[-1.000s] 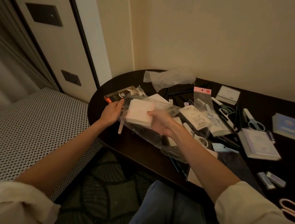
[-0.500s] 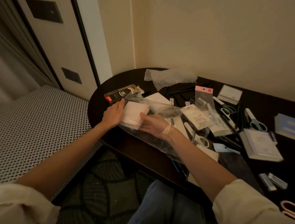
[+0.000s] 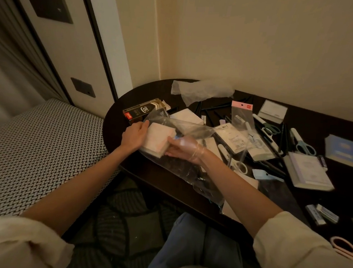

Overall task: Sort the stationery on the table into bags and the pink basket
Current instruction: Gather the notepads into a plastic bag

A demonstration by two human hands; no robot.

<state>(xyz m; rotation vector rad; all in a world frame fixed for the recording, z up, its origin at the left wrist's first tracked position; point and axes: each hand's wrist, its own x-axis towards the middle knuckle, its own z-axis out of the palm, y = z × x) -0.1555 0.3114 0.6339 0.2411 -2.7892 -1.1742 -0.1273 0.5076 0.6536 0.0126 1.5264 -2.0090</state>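
I am pushing a white notepad into a clear bag, my right hand gripping it, left hand holding the bag mouth; scissors, notebooks and erasers are still lying unsorted on the bench.

pink scissors cut off at right edge (box print too small to read).

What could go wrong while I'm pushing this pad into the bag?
The bag hangs past the table edge, so the pad could slip through and drop to the floor. The right hand is inside the thin plastic, which might tear. The bag might also drag the nearby scissors off.
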